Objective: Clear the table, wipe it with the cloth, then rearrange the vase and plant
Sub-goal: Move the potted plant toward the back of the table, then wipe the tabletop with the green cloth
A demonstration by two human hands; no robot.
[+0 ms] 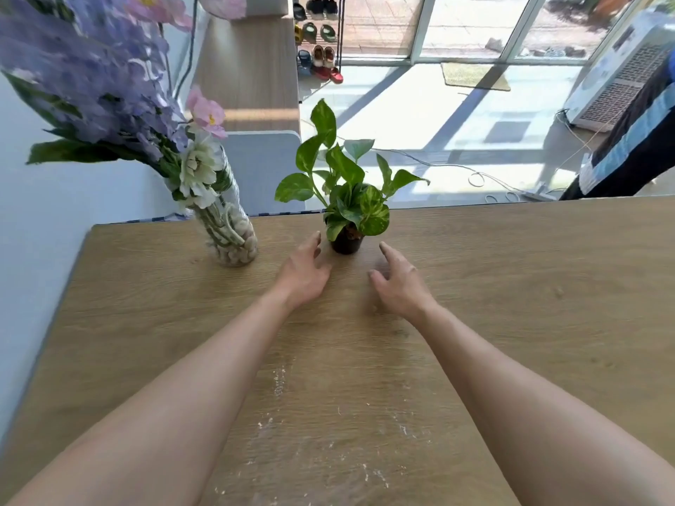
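A small green plant [350,191] in a black pot stands near the far edge of the wooden table [511,286]. To its left is a clear glass vase [230,231] filled with white pebbles and purple, pink and white flowers. My left hand [305,273] hovers just left of the pot, fingers apart. On the pot's right, my right hand [398,283] is also spread wide. Neither hand touches the pot. No cloth is in view.
White streaks and crumbs [281,381] mark the near middle of the table. Behind the table stand a grey chair back [263,166] and a wooden bench [248,67]. A shoe rack [317,38], floor cables [475,177] and an appliance [621,74] lie beyond.
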